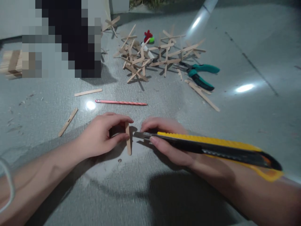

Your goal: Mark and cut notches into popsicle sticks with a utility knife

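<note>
My left hand (110,133) pinches a wooden craft stick (128,146) upright in view, its thumb and fingers at the stick's upper half. A yellow and black utility knife (218,147) is gripped in my right hand (169,138). The knife's blade (139,135) points left, just right of the craft stick; whether it touches cannot be told. Beyond my hands lies a red pencil (121,103). One loose craft stick (88,92) rests behind it, and a notched craft stick (68,122) lies left of my left hand.
Crossed craft sticks (138,61) lie in a heap at the back, with a red and green item (148,36) among them. Green-handled pliers (202,73) lie at their right, near loose sticks (204,95). A bundle of sticks (14,64) sits at far left beside a pixelated area.
</note>
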